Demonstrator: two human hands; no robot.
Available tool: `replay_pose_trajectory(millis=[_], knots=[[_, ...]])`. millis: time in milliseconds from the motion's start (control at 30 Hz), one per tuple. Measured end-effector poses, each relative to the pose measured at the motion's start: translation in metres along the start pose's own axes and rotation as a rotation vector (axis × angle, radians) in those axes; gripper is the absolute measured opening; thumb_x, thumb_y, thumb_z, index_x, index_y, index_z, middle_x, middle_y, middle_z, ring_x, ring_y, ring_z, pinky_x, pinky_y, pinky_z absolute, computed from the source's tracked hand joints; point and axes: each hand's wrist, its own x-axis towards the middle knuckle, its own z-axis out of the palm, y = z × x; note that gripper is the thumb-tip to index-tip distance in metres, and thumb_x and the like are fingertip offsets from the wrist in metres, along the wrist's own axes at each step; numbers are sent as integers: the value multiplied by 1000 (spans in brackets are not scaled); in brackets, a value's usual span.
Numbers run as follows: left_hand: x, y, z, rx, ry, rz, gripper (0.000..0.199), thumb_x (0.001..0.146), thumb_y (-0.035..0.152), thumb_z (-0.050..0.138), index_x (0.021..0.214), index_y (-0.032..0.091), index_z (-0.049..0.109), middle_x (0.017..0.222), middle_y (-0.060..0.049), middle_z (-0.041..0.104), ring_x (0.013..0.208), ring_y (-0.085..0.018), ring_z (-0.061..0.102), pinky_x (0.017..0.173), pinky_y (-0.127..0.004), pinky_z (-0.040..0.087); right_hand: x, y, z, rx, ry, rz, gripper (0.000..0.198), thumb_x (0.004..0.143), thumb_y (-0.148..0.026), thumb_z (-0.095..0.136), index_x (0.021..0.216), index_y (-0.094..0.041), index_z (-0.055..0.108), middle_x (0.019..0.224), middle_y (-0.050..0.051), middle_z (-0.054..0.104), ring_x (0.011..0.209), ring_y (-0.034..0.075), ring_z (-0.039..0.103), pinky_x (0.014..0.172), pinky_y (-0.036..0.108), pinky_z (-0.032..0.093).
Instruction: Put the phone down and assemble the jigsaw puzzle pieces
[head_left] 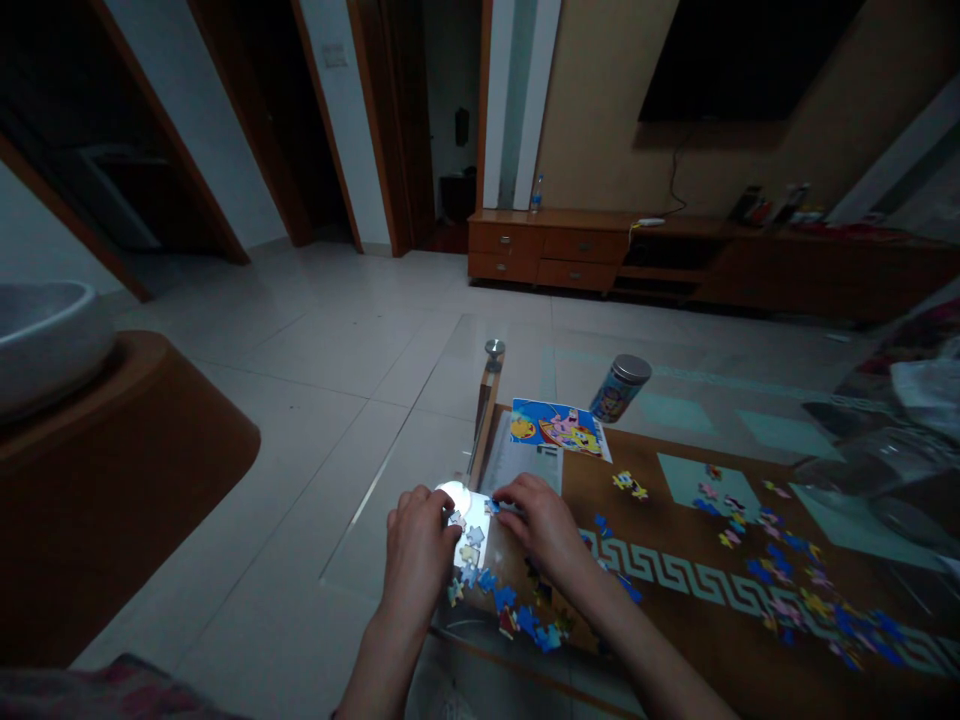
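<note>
My left hand (421, 545) is closed at the near left end of the glass table, with a pale jigsaw puzzle piece (457, 519) between thumb and forefinger. Opposite it, my right hand (541, 522) pinches a blue jigsaw puzzle piece (492, 506). Under both hands lies a brightly lit white patch or sheet (480, 545), with pale loose pieces on it. Blue and mixed pieces (504, 598) spread along the near edge. Beyond my right hand lies a cartoon picture sheet (559, 428). Fingertip contact is partly hidden by the fingers.
A cartoon-printed tin (621, 388) stands behind the picture sheet. Many loose pieces (817, 600) are scattered at the right. A yellow piece cluster (630, 485) lies mid-table. Glass jars (855, 465) stand far right. A wooden TV cabinet (577, 250) lines the wall.
</note>
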Motion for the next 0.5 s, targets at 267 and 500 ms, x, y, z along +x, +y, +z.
replay_pose_trajectory(millis=[267,500], knots=[[2,5,4,26,11,37,16,74,11,60,88,19,63,92,-3,57,96,-22,49,79,-32,32,-1,0,9,-20,36,-8,20,78,-10,61,95,-19,67,92,8,60,92,23,55,79,33,44],[4,8,9,113,46,-2,10,76,20,65,85,20,60,90,-2,58,94,-22,49,77,-32,31,-1,-1,8,-50,5,-34,21,80,-10,60,97,-18,69,92,7,60,91,21,54,80,29,42]])
